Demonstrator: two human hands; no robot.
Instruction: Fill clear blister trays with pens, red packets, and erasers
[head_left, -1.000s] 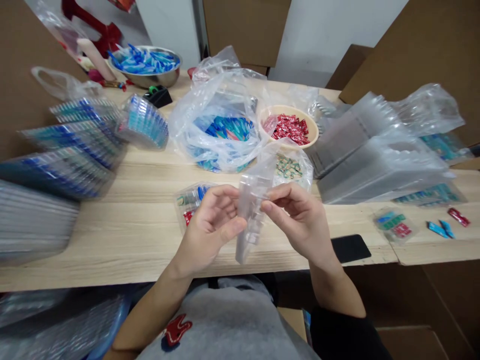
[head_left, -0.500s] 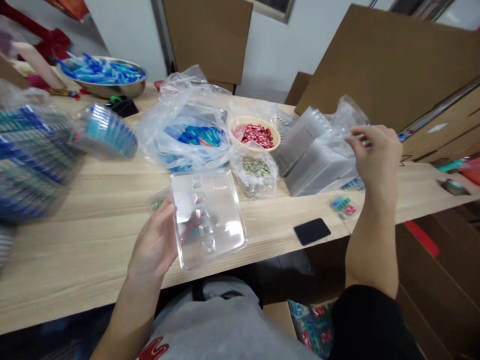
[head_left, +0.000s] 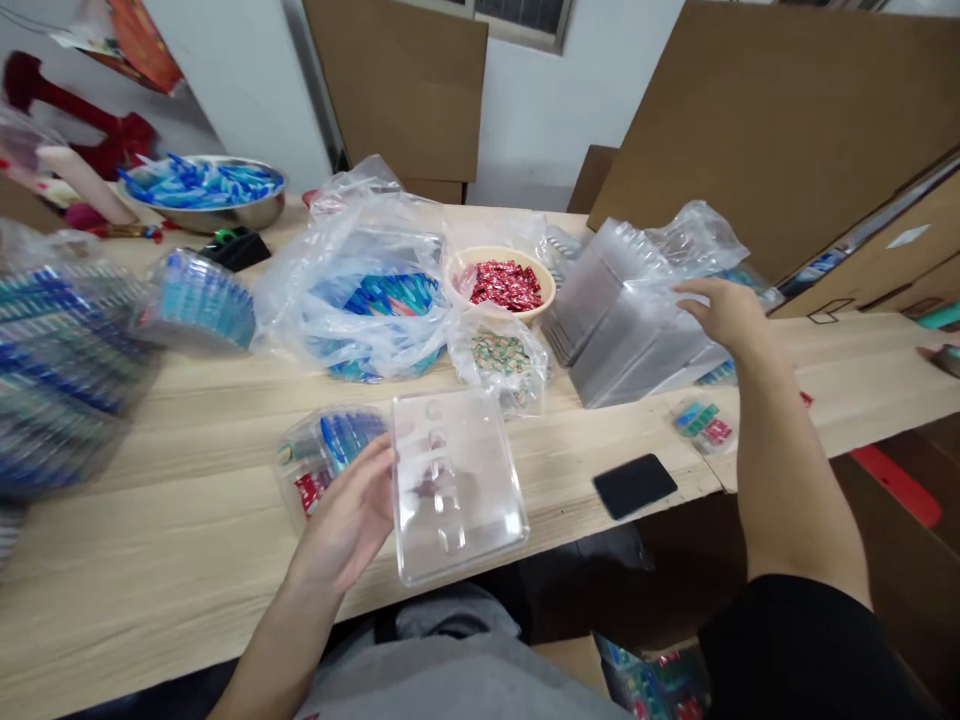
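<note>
My left hand (head_left: 349, 515) grips a clear plastic tray (head_left: 461, 490) by its left edge, tilted above the table front. The tray has a row of moulded bumps and nothing in it. Behind that hand lies a filled clear pack (head_left: 300, 455) with blue pens and red pieces. My right hand (head_left: 724, 315) reaches to the right end of a stack of clear plastic trays (head_left: 637, 345). Its thumb and forefinger come together in a pinch at the stack's upper edge; what lies between them is too transparent to make out.
On the wooden table (head_left: 187, 540) stand a plastic bag of blue pens (head_left: 390, 300), a bowl of red packets (head_left: 510, 285), a bag of small green pieces (head_left: 499, 355) and a metal bowl (head_left: 255, 212). A black phone (head_left: 635, 487) lies near the edge. Stacked filled packs (head_left: 67, 380) sit left.
The view has shifted. My left hand and its tray have moved right and lower in the picture, uncovering more of the filled pack. My right hand has come lower, against the tray stack.
</note>
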